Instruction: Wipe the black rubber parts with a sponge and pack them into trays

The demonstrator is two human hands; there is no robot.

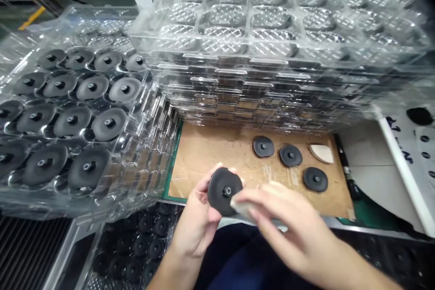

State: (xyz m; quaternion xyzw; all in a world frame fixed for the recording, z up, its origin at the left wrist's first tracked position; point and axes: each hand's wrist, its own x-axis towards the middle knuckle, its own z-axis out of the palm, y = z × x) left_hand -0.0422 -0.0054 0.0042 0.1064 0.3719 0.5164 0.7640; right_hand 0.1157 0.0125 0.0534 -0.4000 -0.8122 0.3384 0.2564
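A black rounded disc (217, 190) with a short hollow stem at its centre faces up in my left hand (197, 224), whose fingers wrap its edge. My right hand (288, 222) comes in from the right, pinching a thin pale flat pad (243, 208). The pad's tip is at the disc's right edge, close to the stem; whether it touches I cannot tell. Most of the pad is hidden under my right fingers. Beyond my hands, three similar discs, one of them a black disc (291, 156), lie stem up on a cardboard sheet (210, 145).
A pale wedge-shaped piece (321, 153) lies at the cardboard's right. Stacked clear plastic trays (238, 56) rise behind it. To the left, a clear tray stack (136, 163) carries rows of black discs. A white panel (403, 167) stands at right; more discs (141, 244) sit low at left.
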